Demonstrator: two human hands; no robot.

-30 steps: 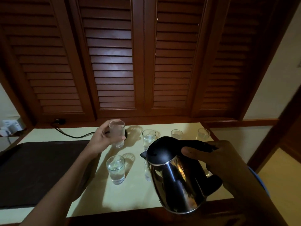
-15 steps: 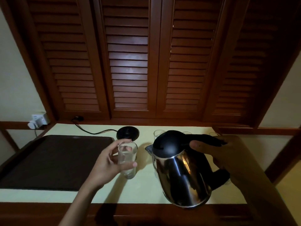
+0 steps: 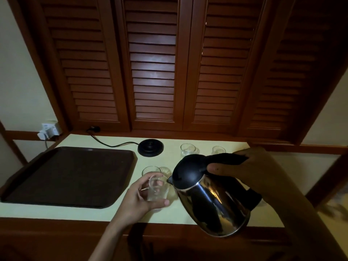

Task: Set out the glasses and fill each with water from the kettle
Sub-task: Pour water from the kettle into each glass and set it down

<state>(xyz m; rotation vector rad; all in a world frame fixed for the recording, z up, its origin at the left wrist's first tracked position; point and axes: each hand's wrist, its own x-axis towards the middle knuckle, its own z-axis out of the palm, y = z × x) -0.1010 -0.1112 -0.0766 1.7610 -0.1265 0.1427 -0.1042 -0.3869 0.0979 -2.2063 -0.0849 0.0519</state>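
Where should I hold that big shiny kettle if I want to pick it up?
By the black handle, coming from the side opposite the spout. It arches from the lid down the back of the kettle, with room to wrap round it, as the right hand grips it now. The round steel body is smooth and may be hot.

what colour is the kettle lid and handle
Black, above a shiny steel body; the kettle shows best in the head view.
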